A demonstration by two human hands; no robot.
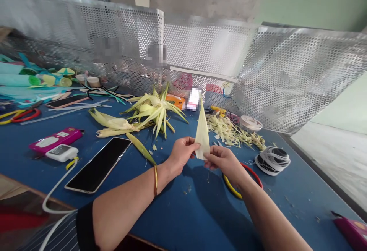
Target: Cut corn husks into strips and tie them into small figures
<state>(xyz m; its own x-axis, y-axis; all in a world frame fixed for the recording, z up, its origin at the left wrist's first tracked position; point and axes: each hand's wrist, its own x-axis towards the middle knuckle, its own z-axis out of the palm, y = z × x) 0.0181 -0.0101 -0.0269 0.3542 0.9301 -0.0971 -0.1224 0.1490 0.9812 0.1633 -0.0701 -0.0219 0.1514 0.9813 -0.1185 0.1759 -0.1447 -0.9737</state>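
Observation:
Between my two hands a pale corn husk leaf (203, 130) stands upright, wide at the bottom and narrowing to a tip. My left hand (183, 151) pinches its lower left edge between thumb and fingers. The lower right corner is gripped by my right hand (219, 157). Under my right wrist lie scissors with red and yellow handles (254, 172), partly hidden by the arm. Beyond my left hand rest a spread bunch of corn husks (156, 107) and a single greenish husk strip (140, 148). A pile of shredded husk (229, 130) sits beyond my right hand.
A phone (100, 164), a magenta device (57, 140) and a white cabled device (61, 152) lie at left on the blue table (177, 212). A spool of white cord (272, 161) stands at right. Perforated metal panels (123, 48) line the back. More scissors (23, 116) lie far left.

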